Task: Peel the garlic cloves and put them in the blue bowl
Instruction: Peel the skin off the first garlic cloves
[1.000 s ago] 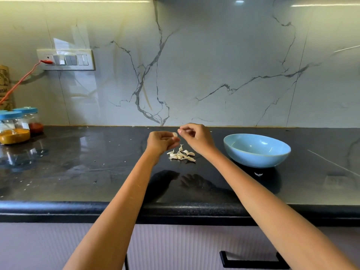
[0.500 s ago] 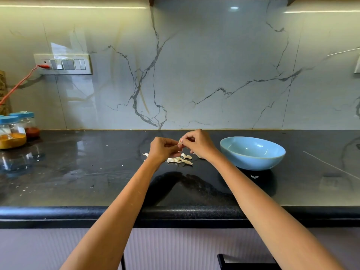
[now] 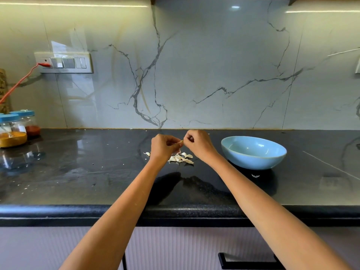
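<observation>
Peeling a clove over the desk, bowl not yet fed.

Both hands meet just above the pile of cloves [image 3: 181, 158] on the black desk [image 3: 97, 172]: the left hand [image 3: 164, 147] has its fingers curled round a clove [image 3: 181, 141], of which only a pale tip shows between the two hands, and the right hand [image 3: 198, 144] pinches at that tip, so each grip is clamped on the same clove. The step in hand looks like stripping the skin. How much skin is left is too small to tell. The blue bowl [image 3: 253, 159] stands near on the right, apart from the pile, and no clove shows inside it. Next, I judge, the skin must be pulled free, then the bare clove carried right and dropped in the bowl.
</observation>
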